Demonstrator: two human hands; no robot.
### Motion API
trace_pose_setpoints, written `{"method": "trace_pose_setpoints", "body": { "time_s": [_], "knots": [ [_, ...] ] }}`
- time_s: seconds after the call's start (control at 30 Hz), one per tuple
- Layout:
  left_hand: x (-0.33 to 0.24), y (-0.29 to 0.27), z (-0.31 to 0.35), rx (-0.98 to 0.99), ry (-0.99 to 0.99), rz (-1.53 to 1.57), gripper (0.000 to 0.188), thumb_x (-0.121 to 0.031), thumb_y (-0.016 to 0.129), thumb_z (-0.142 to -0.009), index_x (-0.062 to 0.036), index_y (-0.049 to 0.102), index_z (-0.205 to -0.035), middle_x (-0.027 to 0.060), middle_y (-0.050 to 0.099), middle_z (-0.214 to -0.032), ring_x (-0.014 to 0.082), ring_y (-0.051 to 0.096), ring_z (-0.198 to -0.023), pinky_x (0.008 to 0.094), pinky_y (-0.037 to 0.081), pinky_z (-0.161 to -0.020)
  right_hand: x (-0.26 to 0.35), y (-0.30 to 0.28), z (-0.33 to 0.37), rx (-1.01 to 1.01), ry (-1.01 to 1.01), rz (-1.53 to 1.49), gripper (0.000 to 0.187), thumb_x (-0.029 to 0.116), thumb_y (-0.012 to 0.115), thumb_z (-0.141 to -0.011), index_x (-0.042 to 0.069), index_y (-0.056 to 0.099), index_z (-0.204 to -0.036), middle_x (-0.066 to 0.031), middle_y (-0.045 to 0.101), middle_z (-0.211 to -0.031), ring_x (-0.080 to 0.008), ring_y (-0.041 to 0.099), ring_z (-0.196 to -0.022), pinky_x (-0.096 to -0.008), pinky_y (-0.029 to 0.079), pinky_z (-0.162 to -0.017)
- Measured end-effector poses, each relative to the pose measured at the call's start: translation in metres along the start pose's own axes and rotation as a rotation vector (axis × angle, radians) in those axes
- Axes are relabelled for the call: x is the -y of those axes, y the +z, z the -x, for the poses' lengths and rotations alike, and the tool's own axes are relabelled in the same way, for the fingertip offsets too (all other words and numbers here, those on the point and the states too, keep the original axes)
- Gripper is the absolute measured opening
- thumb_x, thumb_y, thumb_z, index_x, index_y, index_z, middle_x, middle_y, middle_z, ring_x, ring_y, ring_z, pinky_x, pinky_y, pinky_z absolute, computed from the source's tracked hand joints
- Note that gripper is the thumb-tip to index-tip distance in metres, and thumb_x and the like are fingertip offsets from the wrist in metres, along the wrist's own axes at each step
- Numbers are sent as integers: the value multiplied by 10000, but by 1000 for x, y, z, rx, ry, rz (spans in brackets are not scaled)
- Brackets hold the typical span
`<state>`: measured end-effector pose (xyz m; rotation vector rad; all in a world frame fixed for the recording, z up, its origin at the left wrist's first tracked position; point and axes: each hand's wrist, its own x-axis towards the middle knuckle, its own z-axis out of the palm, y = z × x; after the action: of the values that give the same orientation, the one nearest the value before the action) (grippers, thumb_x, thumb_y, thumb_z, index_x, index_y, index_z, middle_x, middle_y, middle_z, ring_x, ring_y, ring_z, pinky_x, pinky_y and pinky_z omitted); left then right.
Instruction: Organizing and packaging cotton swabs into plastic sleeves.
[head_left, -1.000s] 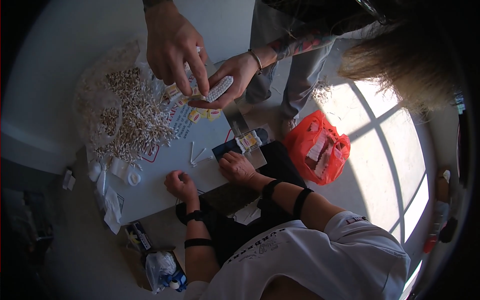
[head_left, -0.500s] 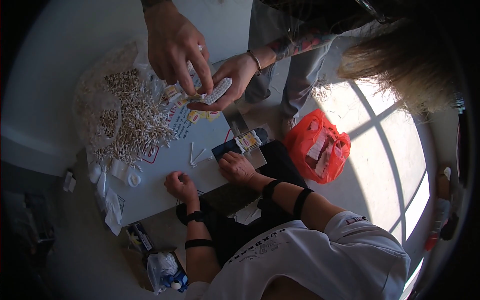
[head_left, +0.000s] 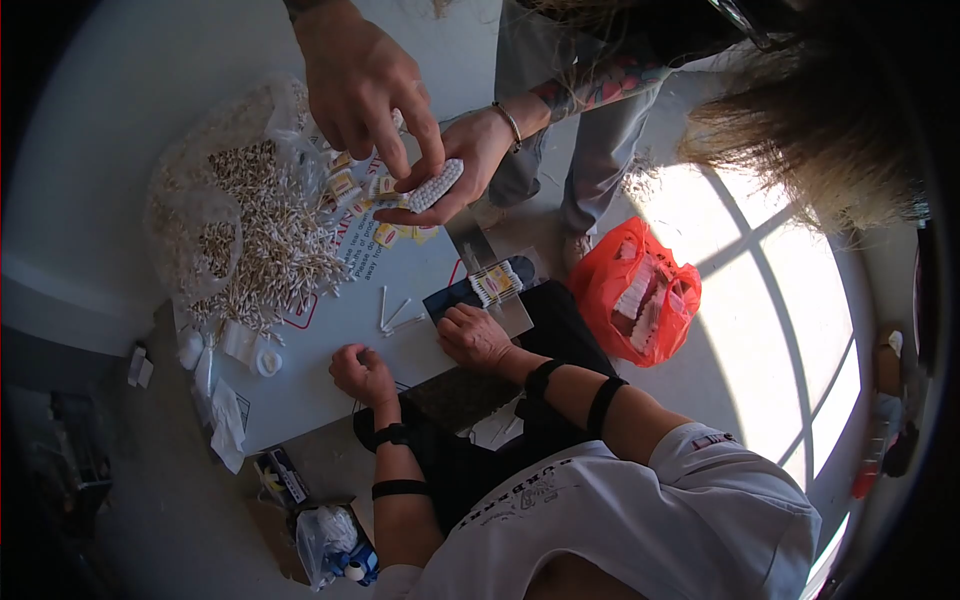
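Note:
My left hand (head_left: 362, 374) rests at the near edge of the white table (head_left: 290, 400), fingers curled in with nothing seen in them. To its right my right hand (head_left: 474, 336) lies on a dark flat plate (head_left: 446, 300), its fingers bent and closed, no object showing. Just beyond it, a row of cotton swabs with a yellow label (head_left: 495, 284) sits on the plate. A few loose cotton swabs (head_left: 398, 310) lie between my hands. Across the table, another person's hands (head_left: 375, 100) hold a packed bundle of cotton swabs (head_left: 435, 186), white tips outward.
A big clear bag (head_left: 165, 215) spills a heap of cotton swabs (head_left: 265, 240) on the left. Small yellow-labelled packs (head_left: 390, 234) lie under the other person's hands. A tape roll (head_left: 268, 361) sits nearby. On the floor are a red plastic bag (head_left: 680, 290) and an open carton (head_left: 275, 535).
The other person's upper hand has shifted slightly right, with its fingers lifted over the bundle, exposing more small packs beneath. My own hands have stayed put.

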<state>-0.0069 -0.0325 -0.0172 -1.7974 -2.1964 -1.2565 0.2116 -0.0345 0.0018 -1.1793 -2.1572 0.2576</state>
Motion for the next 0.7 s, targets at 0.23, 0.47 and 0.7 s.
{"method": "trace_pose_setpoints", "body": {
  "time_s": [0.23,0.47,0.7],
  "knots": [
    [-1,1,0,-21,6,-2,166,-48,664,-680,-101,580,-813,85,611,-877,341,542,-872,468,427,-753,0,0,0,-1,4,-1,179,158,639,-787,45,508,-828,-116,525,-802,-299,538,-792,-397,463,-697],
    [0,1,1,-34,22,3,165,-52,658,-678,-105,576,-811,77,608,-876,338,541,-863,465,424,-740,0,1,0,-13,-9,3,184,160,645,-780,43,510,-824,-112,525,-802,-295,539,-790,-392,464,-689],
    [2,2,1,-39,28,-20,161,-58,650,-684,-111,570,-813,75,606,-874,334,542,-850,464,426,-729,1,0,0,-11,-3,-5,184,161,646,-782,42,512,-819,-113,522,-795,-294,536,-782,-393,464,-683]
  ]
}}
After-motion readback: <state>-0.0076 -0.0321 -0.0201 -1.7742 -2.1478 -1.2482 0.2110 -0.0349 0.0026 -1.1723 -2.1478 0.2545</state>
